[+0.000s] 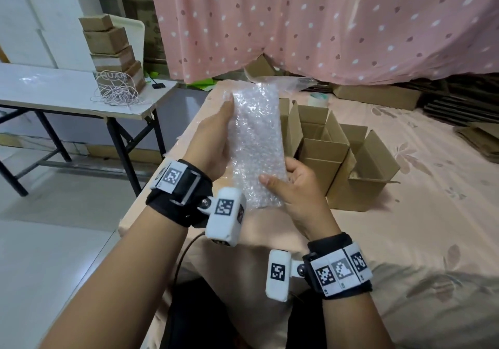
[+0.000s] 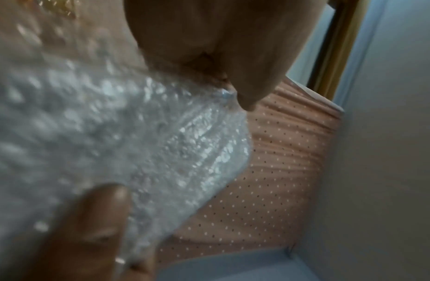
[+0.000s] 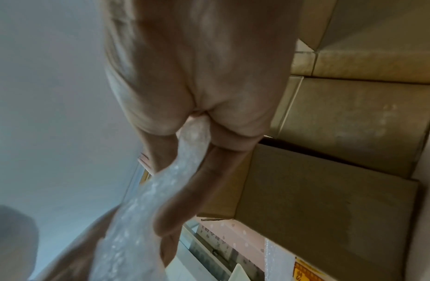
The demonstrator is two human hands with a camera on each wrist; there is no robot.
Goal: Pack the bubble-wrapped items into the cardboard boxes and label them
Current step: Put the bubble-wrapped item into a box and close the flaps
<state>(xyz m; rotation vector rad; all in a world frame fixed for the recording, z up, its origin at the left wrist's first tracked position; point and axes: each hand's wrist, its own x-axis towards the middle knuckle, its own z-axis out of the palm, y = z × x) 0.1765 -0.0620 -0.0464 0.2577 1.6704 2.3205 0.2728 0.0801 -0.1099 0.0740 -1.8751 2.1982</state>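
Observation:
A long bubble-wrapped item (image 1: 256,143) is held upright above the near end of the bed, just left of the open cardboard boxes (image 1: 334,157). My left hand (image 1: 213,138) grips its upper left side, with the thumb lying on the bubble-wrapped item (image 2: 108,133) in the left wrist view. My right hand (image 1: 291,184) pinches its lower end, thumb in front and fingers behind. In the right wrist view the bubble-wrapped item (image 3: 149,209) runs between the fingers (image 3: 182,199), next to the brown boxes (image 3: 329,199). What the wrap holds is hidden.
A pink floral bed sheet (image 1: 405,227) bears the boxes. A white folding table (image 1: 54,89) on the left carries stacked closed cartons (image 1: 113,49) and tangled string (image 1: 118,95). A pink dotted curtain (image 1: 324,24) hangs behind. Flat cardboard (image 1: 378,95) and a tape roll (image 1: 318,99) lie beyond the boxes.

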